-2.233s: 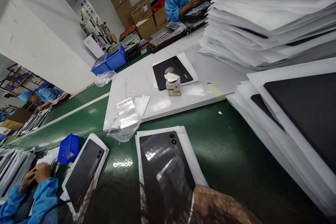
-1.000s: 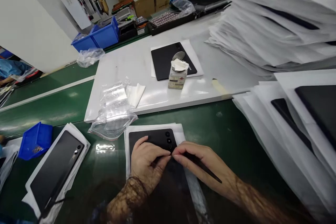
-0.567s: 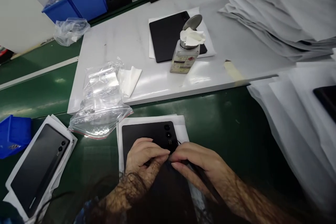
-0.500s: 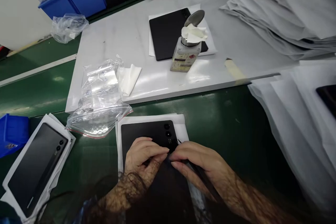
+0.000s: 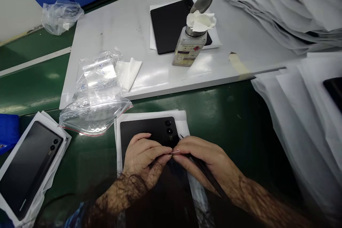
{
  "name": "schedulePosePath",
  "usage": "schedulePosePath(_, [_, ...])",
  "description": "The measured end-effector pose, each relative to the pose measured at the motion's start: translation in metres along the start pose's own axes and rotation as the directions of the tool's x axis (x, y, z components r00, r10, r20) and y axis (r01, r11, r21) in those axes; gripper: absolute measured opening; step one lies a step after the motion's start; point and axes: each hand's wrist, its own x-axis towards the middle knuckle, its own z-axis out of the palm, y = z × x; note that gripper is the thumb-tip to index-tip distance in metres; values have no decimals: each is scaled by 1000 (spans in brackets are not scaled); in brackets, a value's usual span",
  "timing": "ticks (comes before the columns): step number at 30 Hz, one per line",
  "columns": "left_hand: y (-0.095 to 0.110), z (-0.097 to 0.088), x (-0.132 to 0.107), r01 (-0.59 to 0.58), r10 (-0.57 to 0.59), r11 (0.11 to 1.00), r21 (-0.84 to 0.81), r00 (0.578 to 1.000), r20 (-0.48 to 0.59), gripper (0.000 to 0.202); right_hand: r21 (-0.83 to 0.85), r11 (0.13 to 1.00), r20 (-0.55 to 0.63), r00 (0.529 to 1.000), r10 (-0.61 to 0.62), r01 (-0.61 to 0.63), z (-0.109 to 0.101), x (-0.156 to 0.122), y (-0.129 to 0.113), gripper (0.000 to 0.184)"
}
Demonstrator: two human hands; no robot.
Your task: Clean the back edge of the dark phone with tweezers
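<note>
A black tablet back cover (image 5: 145, 130) with camera holes lies on white foam sheets on the green belt in front of me. My left hand (image 5: 143, 160) rests on it, fingers pinched together on a thin sliver I cannot make out. My right hand (image 5: 203, 162) is closed round a thin black tool (image 5: 205, 174), maybe tweezers, whose tip pokes out beside the camera holes. The fingertips of both hands meet just below those holes.
A second tablet cover (image 5: 26, 167) lies on foam at the left. Clear zip bags (image 5: 93, 110) and a white cloth (image 5: 128, 73) sit on a white board (image 5: 160, 78) with a solvent bottle (image 5: 188, 44) and another black cover (image 5: 168, 25). Stacked foam sheets (image 5: 301, 107) fill the right.
The view has tilted down and closer to the table. My hands came onto the tablet cover and stay pinched together below the camera holes, barely shifting.
</note>
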Motion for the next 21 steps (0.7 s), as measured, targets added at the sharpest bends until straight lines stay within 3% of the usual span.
schedulePosePath(3, [2,-5,6,16,-16,1000,-5,1000,19,12,-32,999,-30,999,34,-35,-9,-1,0,12])
schedulePosePath(7, [4,-7,10,49,-48,998,-30,998,35,11,91,983,-185,967,174,-159,-28,0,-11,51])
schedulePosePath(9, [4,-8,11,56,-55,998,-37,997,46,11,170,967,-192,956,221,-189,-33,3,-20,41])
schedulePosePath(12, [4,-9,13,73,-70,996,-42,996,61,12,146,971,-113,972,207,-190,-34,6,-30,14])
schedulePosePath(21, [2,-8,10,96,-93,994,-53,994,54,10,19,991,-114,984,134,-133,-28,4,-27,25])
